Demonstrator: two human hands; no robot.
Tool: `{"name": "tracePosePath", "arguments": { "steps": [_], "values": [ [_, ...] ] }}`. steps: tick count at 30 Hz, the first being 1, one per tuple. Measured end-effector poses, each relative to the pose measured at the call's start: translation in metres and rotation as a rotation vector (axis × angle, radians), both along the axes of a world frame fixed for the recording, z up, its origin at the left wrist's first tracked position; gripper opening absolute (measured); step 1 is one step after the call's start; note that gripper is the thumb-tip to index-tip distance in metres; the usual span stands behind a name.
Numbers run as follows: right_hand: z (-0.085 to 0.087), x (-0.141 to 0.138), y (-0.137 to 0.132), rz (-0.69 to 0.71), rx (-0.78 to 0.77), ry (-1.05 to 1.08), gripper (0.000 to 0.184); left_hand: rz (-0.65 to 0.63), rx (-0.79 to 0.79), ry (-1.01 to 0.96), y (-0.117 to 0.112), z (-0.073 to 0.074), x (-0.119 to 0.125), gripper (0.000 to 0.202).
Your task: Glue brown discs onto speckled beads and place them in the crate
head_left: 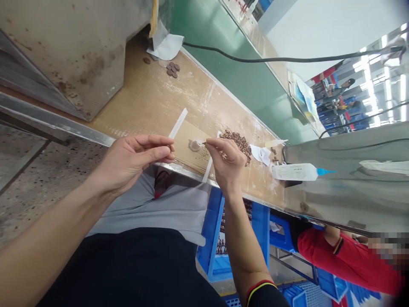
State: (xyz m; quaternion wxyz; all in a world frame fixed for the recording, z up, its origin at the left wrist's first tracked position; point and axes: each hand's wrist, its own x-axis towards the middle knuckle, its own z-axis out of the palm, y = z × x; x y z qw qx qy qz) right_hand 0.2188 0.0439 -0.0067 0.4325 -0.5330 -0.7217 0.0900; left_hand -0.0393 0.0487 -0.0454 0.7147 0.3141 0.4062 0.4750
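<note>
My left hand [140,153] is over the bench's near edge, thumb pressed to the fingertips; anything between them is too small to make out. To its right, my right hand [228,164] pinches something tiny and dark whose kind I cannot tell. Its fingertips are beside a small round clear dish [195,145] on a cardboard sheet [191,130], held down by white tape strips [178,123]. Tiny specks lie scattered on the cardboard near the dish. Just beyond my right hand, a heap of small brown, shiny pieces [238,143] rests on the bench.
A white squeeze bottle with a blue tip [297,172] lies at right by crumpled white paper [260,154]. Dark flat discs [173,69] sit farther back. A stained metal housing [70,47] blocks the left. Blue crates [214,256] stand below; a person in red [338,256] is at right.
</note>
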Motion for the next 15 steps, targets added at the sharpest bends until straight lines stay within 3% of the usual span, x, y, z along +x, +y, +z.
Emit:
{"name": "tracePosePath", "arguments": {
  "steps": [15],
  "values": [
    [-0.0072, 0.0018, 0.0074, 0.046, 0.048, -0.122, 0.019, 0.006, -0.016, -0.024, -0.0032, 0.0008, 0.0026, 0.036]
  ]
}}
